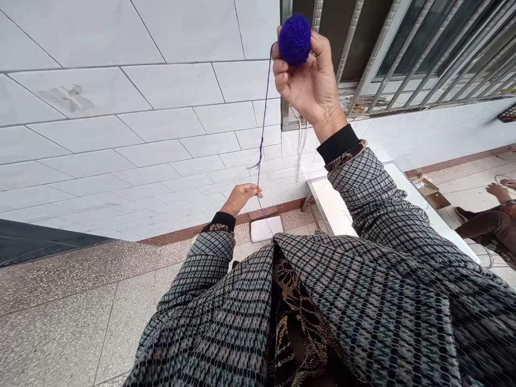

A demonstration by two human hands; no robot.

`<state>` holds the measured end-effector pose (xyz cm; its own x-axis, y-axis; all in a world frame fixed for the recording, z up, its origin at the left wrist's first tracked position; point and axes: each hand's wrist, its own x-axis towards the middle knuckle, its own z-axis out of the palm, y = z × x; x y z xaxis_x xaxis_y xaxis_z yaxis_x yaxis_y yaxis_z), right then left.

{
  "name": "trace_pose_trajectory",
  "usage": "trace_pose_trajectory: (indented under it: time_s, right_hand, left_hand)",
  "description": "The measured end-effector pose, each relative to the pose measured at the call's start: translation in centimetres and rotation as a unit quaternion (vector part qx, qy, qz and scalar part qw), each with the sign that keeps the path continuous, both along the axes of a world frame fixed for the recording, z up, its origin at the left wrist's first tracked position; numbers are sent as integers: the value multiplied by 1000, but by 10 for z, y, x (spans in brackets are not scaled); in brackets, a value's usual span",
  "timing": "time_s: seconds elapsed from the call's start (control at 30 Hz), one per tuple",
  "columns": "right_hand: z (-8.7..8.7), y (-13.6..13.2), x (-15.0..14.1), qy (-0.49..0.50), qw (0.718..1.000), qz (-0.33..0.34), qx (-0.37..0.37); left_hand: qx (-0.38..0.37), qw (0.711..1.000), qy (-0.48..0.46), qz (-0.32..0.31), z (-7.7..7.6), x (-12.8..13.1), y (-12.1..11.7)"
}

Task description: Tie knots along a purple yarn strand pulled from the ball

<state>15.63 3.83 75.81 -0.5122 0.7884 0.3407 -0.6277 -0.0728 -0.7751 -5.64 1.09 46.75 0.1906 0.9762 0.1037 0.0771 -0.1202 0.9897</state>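
High up in front of me, my right hand [308, 80] grips a purple ball of yarn [295, 40] in its fingertips. A strand of purple yarn [264, 115] hangs from the ball, with a frayed knot or tail partway down. Lower and to the left, my left hand [243, 196] pinches this strand between thumb and fingers. Below the pinch the thread runs on, thin and hard to follow, toward a white box-like object [266, 228] on the floor.
A white table [419, 201] stands to the right by the tiled wall [169, 118]. Metal window bars [387, 54] are at the upper right. Beyond the table are an open cardboard box [433, 193] and a seated person [494, 220]. Dark cloth or sheeting [44, 242] lies at left.
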Motion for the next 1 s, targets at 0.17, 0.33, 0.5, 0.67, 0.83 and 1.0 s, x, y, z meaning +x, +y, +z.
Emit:
trace_pose_trajectory:
  time_s: [0.17, 0.33, 0.5, 0.67, 0.83, 1.0]
  right_hand:
    - [18, 0, 6, 11, 998, -56, -19]
    - [32, 1, 6, 37, 994, -104, 8]
    - [37, -7, -6, -17, 995, -96, 36]
    - [33, -11, -15, -63, 992, -91, 54]
    - [28, -6, -24, -7, 993, -98, 59]
    - [30, -7, -28, 7, 994, -83, 76]
  left_hand:
    - [-20, 1000, -11, 4, -16, -2, 4]
    - [-23, 999, -31, 4, -18, -3, 6]
    - [-40, 991, -110, -69, 8, -1, 6]
    - [57, 989, -121, -67, 49, 4, 12]
    - [158, 985, -68, 6, 77, 11, 17]
    - [175, 980, -55, 71, 93, 16, 13]
